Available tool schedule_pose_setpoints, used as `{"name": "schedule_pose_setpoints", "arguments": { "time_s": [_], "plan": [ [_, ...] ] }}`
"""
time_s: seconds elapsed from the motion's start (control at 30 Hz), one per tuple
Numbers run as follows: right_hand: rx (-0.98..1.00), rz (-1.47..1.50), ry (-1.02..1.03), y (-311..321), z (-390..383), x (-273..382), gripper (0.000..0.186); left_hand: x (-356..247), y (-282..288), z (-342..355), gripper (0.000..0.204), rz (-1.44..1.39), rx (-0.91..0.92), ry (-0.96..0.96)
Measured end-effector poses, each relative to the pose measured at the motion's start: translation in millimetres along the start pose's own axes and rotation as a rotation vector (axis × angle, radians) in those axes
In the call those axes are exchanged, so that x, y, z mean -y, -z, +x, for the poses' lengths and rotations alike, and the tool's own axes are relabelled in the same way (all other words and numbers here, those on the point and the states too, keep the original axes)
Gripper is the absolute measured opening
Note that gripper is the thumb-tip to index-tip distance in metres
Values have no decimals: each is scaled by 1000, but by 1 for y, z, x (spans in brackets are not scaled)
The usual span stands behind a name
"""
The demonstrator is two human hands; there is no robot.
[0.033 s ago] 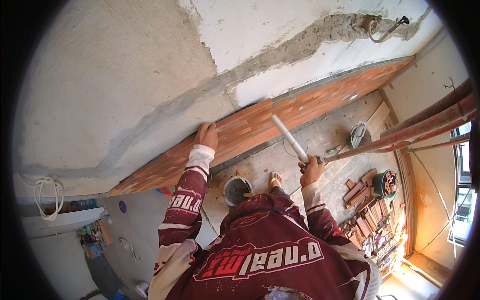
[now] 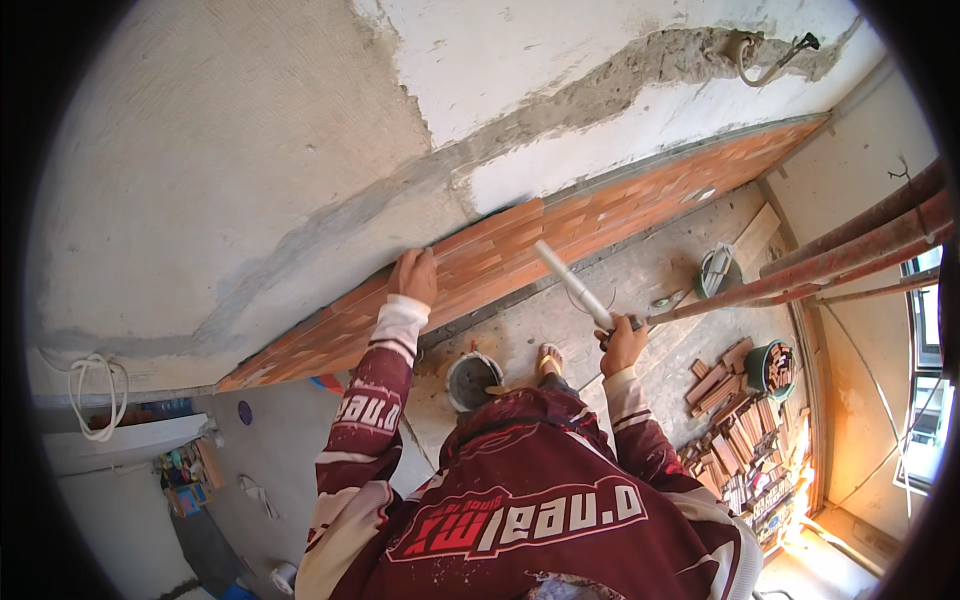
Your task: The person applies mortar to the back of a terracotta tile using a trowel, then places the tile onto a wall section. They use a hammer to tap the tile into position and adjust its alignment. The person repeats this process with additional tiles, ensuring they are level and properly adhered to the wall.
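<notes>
My left hand (image 2: pixel 413 275) has its fingers curled over the top edge of a terracotta tile (image 2: pixel 455 244) in the long band of brick-like tiles (image 2: pixel 700 180) along the lower wall. To its right, my right hand (image 2: pixel 622 338) grips a white cylindrical tool (image 2: pixel 568 272), seemingly a pipe, with a dark part at the grip. The tool slants up toward the tiled band; whether it touches the tiles I cannot tell. Below, between my hands, a bucket of grey material (image 2: pixel 472 385) stands near my sandalled foot.
Red scaffold poles (image 2: pixel 850 260) cross on the right. Loose tiles (image 2: pixel 730 450) lie piled below, beside a green bucket (image 2: pixel 770 370) of tile pieces; another bucket (image 2: pixel 720 272) holds tools. Hanging cable (image 2: pixel 95 400) is at the left. The plastered wall (image 2: pixel 250 180) has a rough chased channel.
The white tool's tip has swung slightly left and downward, with my right hand shifting a little. My left hand stays on the tile edge, almost unmoved.
</notes>
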State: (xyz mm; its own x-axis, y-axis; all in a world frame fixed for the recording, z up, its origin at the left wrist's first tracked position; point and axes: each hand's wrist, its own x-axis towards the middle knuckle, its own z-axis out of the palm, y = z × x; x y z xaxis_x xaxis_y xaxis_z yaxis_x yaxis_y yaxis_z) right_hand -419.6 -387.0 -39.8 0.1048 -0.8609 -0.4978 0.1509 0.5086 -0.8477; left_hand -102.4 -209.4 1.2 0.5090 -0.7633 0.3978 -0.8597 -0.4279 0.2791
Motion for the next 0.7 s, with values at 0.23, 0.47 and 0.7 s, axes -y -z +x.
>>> {"name": "schedule_pose_setpoints", "arguments": {
  "time_s": [0.23, 0.47, 0.7],
  "plan": [
    [677, -548, -161, -18, 6, -23, 28, -119, 23, -73, 42, 37, 399, -180],
    [899, -665, 606, -88, 68, -27, 36, -116, 10, -144, 28, -67, 678, 550],
    [744, -733, 827, -157, 138, 8, 19, -114, 28, -220, 42, -23, 759, 1144]
  ]
}}
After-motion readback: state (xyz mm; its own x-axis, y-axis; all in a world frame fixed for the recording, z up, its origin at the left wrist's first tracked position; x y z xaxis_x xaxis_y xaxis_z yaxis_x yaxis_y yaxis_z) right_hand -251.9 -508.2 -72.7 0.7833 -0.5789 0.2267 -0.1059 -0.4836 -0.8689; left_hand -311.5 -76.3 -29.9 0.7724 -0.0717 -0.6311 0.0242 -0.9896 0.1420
